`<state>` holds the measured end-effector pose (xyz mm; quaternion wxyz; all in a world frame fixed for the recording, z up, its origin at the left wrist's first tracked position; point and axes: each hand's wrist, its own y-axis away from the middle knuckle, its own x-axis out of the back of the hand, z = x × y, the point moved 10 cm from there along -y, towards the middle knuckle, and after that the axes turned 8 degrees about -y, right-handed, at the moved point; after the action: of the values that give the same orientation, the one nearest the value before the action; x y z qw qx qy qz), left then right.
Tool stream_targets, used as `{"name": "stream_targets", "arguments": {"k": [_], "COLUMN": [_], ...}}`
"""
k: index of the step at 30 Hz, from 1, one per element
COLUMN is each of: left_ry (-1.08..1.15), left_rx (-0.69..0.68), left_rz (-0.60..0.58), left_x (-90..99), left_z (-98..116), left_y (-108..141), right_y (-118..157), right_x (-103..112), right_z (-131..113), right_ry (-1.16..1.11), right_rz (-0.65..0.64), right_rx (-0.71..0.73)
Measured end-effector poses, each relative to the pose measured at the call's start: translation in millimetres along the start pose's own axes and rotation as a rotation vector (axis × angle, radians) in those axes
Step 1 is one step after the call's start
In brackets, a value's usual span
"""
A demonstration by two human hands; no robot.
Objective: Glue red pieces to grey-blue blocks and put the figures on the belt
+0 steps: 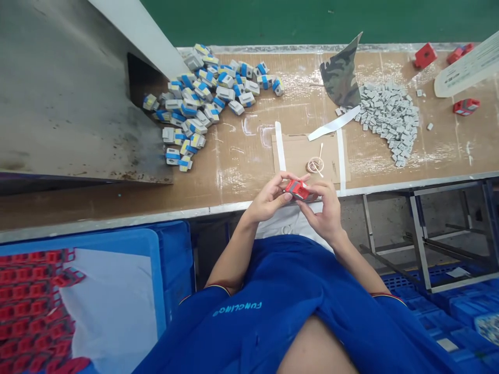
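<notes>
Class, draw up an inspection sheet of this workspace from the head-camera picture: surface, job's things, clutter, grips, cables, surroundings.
surface: tan bench top with dried white smears.
job's things: red plastic block between both hands; cardboard sheet just beyond, with a coiled band on it.
clutter: heap of grey-and-blue blocks, pile of small grey pieces, camouflage cloth.
grips: left hand and right hand both hold the block.
cables: nothing seen.
surroundings: blue crate with red parts at lower left; metal stand at right.
</notes>
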<state>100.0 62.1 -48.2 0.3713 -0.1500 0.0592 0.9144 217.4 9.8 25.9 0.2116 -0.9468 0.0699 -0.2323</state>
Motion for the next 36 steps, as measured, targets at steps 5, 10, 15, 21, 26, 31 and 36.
{"name": "stream_targets", "arguments": {"k": [5, 10, 15, 21, 26, 31, 36], "left_ry": [-0.062, -0.229, -0.474, -0.747, -0.969, -1.059, -1.01], "left_rx": [-0.157, -0.24, -0.241, -0.263, -0.281, -0.33, -0.324], "left_rz": [0.05, 0.193, 0.208, 0.212, 0.282, 0.34, 0.372], "left_x": [-0.5, 5.1, 4.7, -7.9, -21.4, -14.8, 1.2], "left_z": [14.1, 21.4, 23.3, 28.1, 29.1, 40.5, 47.1], "left_y": [-0.1, 3.0, 3.2, 1.6, 3.6, 2.2, -0.4], "right_y": [2.0, 6.0, 7.4, 7.6, 13.8, 16.3, 5.5], "right_x": [6.9, 14.4, 18.8, 19.9, 8.7, 16.0, 44.7], "right_z": [-13.5, -12.4, -1.0, 19.3, 34.4, 30.3, 35.1], "right_ry": [0.121, 0.085, -0.001, -0.119, -0.188, -0.23, -0.062], "right_rz": [0.074, 0.121, 0.124, 0.147, 0.156, 0.182, 0.233], "right_rx": [0.187, 0.215, 0.105, -0.136, -0.391, -0.372, -0.251]}}
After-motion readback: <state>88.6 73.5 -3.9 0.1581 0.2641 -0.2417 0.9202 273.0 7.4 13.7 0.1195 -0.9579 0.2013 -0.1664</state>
